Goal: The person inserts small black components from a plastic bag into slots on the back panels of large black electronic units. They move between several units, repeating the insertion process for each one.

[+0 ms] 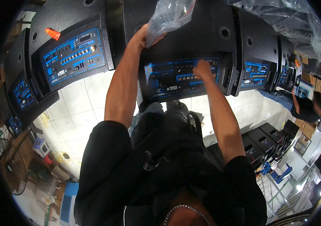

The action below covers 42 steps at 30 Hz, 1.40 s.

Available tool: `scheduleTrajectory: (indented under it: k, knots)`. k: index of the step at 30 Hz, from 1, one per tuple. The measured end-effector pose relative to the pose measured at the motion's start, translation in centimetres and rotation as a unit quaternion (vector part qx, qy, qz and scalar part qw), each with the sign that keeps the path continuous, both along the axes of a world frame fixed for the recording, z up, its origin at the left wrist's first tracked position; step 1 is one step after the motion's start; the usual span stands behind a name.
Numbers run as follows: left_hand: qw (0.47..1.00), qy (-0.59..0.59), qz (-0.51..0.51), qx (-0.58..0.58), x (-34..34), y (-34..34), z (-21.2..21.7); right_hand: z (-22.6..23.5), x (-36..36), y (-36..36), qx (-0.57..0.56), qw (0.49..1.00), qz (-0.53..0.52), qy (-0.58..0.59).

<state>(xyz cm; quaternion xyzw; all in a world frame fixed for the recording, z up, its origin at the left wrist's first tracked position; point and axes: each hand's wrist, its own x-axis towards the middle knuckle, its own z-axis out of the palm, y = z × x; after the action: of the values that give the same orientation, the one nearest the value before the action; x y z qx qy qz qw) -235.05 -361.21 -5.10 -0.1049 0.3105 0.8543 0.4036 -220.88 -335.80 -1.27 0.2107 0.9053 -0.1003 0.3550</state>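
Note:
In front of me stands a large black speaker cabinet (190, 41) with a blue-edged control panel (160, 81) on its face. Over the upper part of the cabinet, my left hand (144, 36) grips a clear plastic bag (171, 17), which partly covers its fingers; the bag's contents, if any, are hard to make out. My right hand (202, 70) is closed against the right half of the panel, by the row of knobs (185, 78). Its fingertips are hidden behind the hand, so what they pinch does not show.
Similar speakers stand on the left (74, 52) and right (256, 56); an orange tube-like object (52, 34) lies on the left one. Clear plastic sheeting (281, 15) drapes the far right. Another person (305, 105) works there. More black cabinets (260, 141) stand lower right.

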Motion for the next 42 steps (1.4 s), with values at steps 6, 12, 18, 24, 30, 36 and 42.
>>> scheduleTrajectory:
  k: [6, 12, 18, 24, 30, 36, 42]
  knots:
    - [0.999, -0.012, 0.044, -0.029, 0.8, 0.6, 3.0, 2.7, 1.9, -0.4, -0.025, 0.990, 0.018, 0.135]
    - [0.999, 0.042, 0.015, 0.011, 0.3, 0.4, 1.5, 1.8, 0.7, 0.5, -0.073, 0.989, -0.115, 0.049]
    - [0.999, 0.018, 0.002, 0.035, 0.0, -0.1, 0.1, 3.6, 1.9, -0.6, -0.137, 0.961, -0.197, 0.136]
    - [0.998, 0.020, -0.003, 0.058, -0.1, -0.1, 0.1, 3.8, -0.3, -2.4, -0.237, 0.936, -0.229, 0.122]
    - [0.997, 0.028, -0.026, 0.063, -0.6, -0.2, -1.1, 2.0, 0.6, -0.3, -0.257, 0.931, -0.136, 0.220]
    - [1.000, 0.008, 0.015, -0.010, 0.4, 0.4, 1.2, 4.7, 3.8, 0.6, -0.232, 0.961, -0.017, 0.150]
    - [0.999, 0.040, -0.016, -0.001, -0.1, -0.1, -0.2, 2.4, 2.9, 1.0, -0.219, 0.961, -0.002, 0.171]
